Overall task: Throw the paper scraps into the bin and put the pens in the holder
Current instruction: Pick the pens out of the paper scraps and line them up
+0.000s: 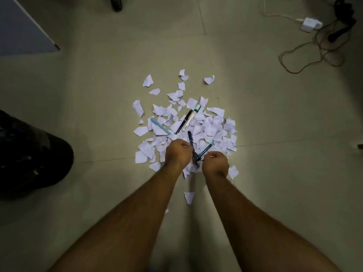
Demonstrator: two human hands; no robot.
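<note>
A heap of torn white paper scraps (pixel 208 130) lies on the tiled floor, with pens mixed in. My left hand (pixel 177 153) grips a dark blue pen (pixel 190 137) that points away from me. My right hand (pixel 215 163) holds a teal pen (pixel 206 149) by its near end. On the heap lie a black pen (pixel 184 121), a white marker with a green cap (pixel 191 117) and a light blue pen (pixel 160 125). No holder is in view.
A black bin bag (pixel 29 154) bulges at the left edge. Cables and a white charger (pixel 310 24) lie at the far right. A white pole (pixel 37 24) slants at the top left. One stray scrap (pixel 189 197) lies between my forearms.
</note>
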